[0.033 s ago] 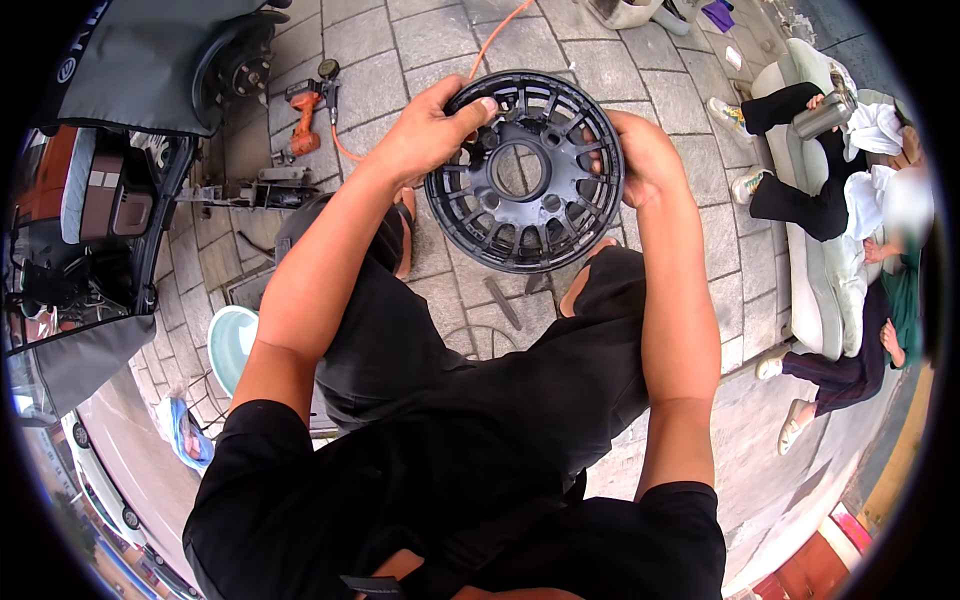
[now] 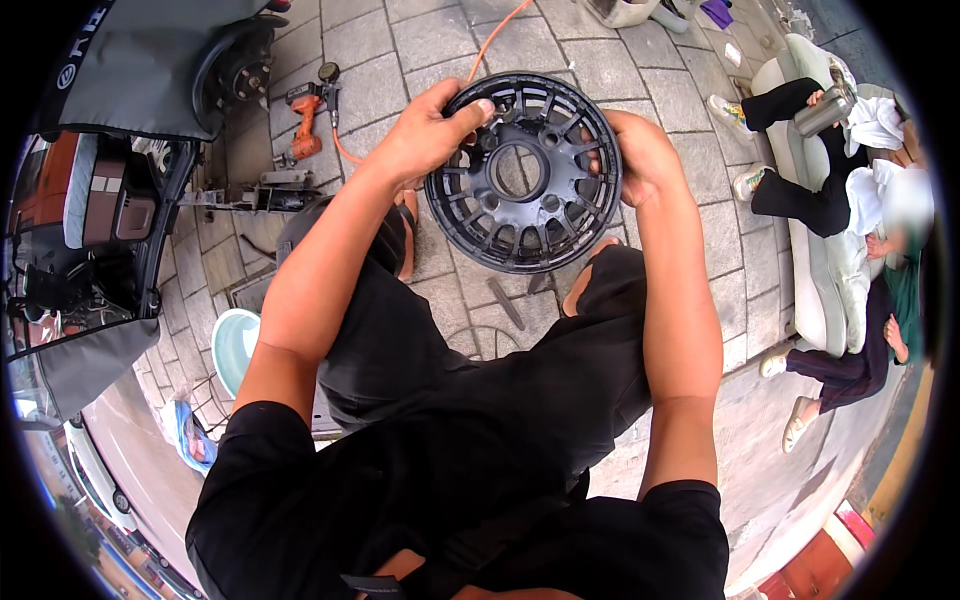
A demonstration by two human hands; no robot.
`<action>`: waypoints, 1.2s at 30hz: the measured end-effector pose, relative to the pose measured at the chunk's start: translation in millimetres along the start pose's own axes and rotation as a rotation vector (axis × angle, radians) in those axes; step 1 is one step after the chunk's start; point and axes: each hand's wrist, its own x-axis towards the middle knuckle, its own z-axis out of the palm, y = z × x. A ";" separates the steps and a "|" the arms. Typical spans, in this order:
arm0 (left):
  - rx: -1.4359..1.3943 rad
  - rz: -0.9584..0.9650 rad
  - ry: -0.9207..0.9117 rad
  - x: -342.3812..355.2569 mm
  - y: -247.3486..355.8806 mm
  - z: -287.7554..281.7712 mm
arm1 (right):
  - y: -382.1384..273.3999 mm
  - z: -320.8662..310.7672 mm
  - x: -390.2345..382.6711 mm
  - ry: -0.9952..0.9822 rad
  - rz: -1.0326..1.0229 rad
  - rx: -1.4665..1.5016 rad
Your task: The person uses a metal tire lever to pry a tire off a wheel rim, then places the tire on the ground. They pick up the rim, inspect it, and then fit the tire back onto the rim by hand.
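Note:
A black multi-spoke wheel rim [image 2: 568, 168] without a tyre is held up in front of me, over my knees. Paving shows through its round centre hole. My left hand [image 2: 425, 132] grips its upper left edge, thumb over the front and fingers mostly behind. On the opposite side my right hand [image 2: 643, 162] clasps the edge, and its fingertips show between the spokes. Below the rim, a flat dark bar [image 2: 506, 304] lies on the pavement between my feet.
An orange power tool [image 2: 304, 128] and an air inflator with gauge [image 2: 329, 88] lie at left, with an orange hose [image 2: 492, 42]. Also left are a jack [image 2: 270, 192], a pale green basin [image 2: 234, 345] and a vehicle with a bare wheel hub [image 2: 250, 75]. People sit on a sofa [image 2: 815, 290] at right.

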 end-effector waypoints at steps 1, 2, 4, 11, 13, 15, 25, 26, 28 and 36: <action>0.002 -0.018 0.000 -0.8 0.7 0.4 | 1.1 -1.9 1.1 -0.008 0.011 0.006; 0.002 -0.035 0.002 -1.1 0.7 0.4 | 1.1 -2.4 0.5 -0.002 0.019 -0.003; -0.053 -0.058 0.000 -0.1 -3.3 0.0 | 3.7 -2.8 3.6 -0.007 0.018 0.005; -0.084 -0.117 -0.020 -0.7 -4.6 -0.9 | 5.8 -1.8 4.5 0.005 0.048 0.009; -0.101 -0.137 -0.018 -0.3 -7.0 -1.0 | 6.2 -1.9 4.8 0.002 0.056 0.019; -0.116 -0.151 -0.021 -0.1 -7.1 -0.4 | 5.9 -1.8 4.3 0.002 0.058 0.025; -0.136 -0.200 -0.001 -1.8 -2.8 5.3 | 11.6 -7.4 8.7 0.010 0.071 0.047; -0.134 -0.202 0.003 -1.5 -2.5 3.4 | 9.0 -4.7 10.1 0.003 0.070 0.041; -0.147 -0.108 0.001 -2.4 -7.1 3.4 | 5.4 0.5 5.0 0.033 0.007 -0.016; 0.338 0.778 0.067 -16.3 -3.6 10.0 | 7.3 10.2 -12.5 0.373 -0.577 -0.189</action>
